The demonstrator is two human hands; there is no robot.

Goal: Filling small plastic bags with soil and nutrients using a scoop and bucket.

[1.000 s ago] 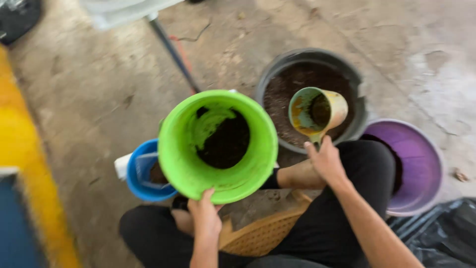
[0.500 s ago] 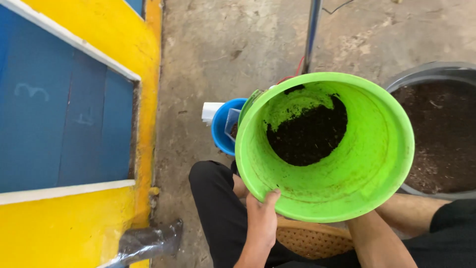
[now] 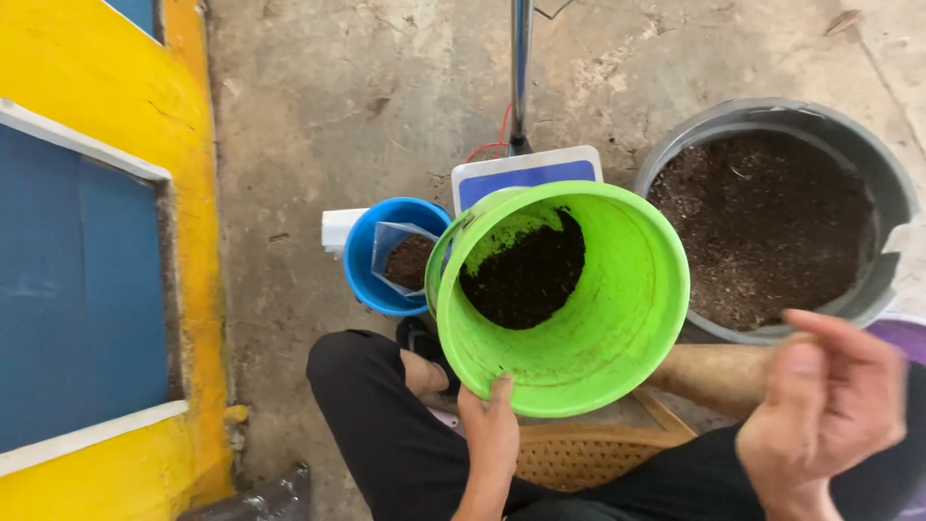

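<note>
My left hand grips the near rim of a bright green bucket, tilted toward me with dark soil lying in its bottom. My right hand hovers blurred at the lower right, fingers loosely curled, and nothing shows in it. Left of the green bucket stands a small blue cup-like pot with a clear plastic bag of soil inside. A large grey tub of brown soil sits at the right.
A white and blue scale-like platform lies behind the green bucket, with a metal pole above it. A yellow and blue wall or panel runs along the left. I sit on a woven stool. A purple basin edge shows at the right.
The view has shifted right and back; the grey tub shows more fully. My right hand, holding a yellow scoop a second ago and out of sight half a second ago, has come back into view without it.
</note>
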